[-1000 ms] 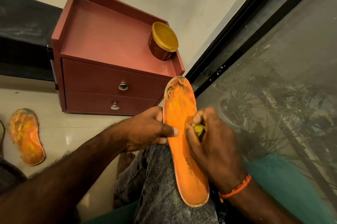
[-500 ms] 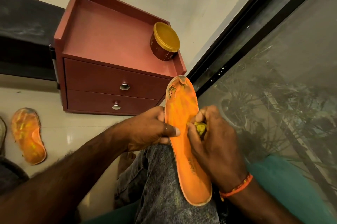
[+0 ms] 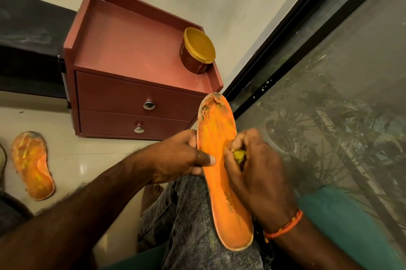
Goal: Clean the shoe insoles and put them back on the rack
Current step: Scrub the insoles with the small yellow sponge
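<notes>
- Head view looks down at a seated person's lap, with an orange insole (image 3: 222, 173) lying lengthwise over a knee in grey jeans (image 3: 197, 225).
- The insole's heel end points toward the person and its toe end points away; the toe end is frayed and torn, with yellowish streaks across the forefoot.
- The left hand (image 3: 178, 157) grips the insole's left edge near the middle, with the thumb laid across the top surface and the other fingers curled behind.
- The right hand (image 3: 257, 173) has its fingers curled tight around a small yellow wad (image 3: 238, 155), holding it against the insole's right edge; what the wad is made of cannot be told.
- An orange thread band (image 3: 285, 225) circles the right wrist.
- A second orange insole (image 3: 33, 166) lies flat on the pale tiled floor (image 3: 92, 160) at the left, well apart from the hands, its surface blotched with yellow.
- A reddish-brown cabinet (image 3: 131, 67) with two drawers and round metal knobs stands against the wall ahead.
- A round brown tub with a yellow lid (image 3: 197, 50) sits on the cabinet's top near its right back corner.
- A dark-framed glass pane (image 3: 329, 94) runs along the right, with plants dimly seen through it.
- A teal cushion (image 3: 342, 225) shows beneath the right forearm.
</notes>
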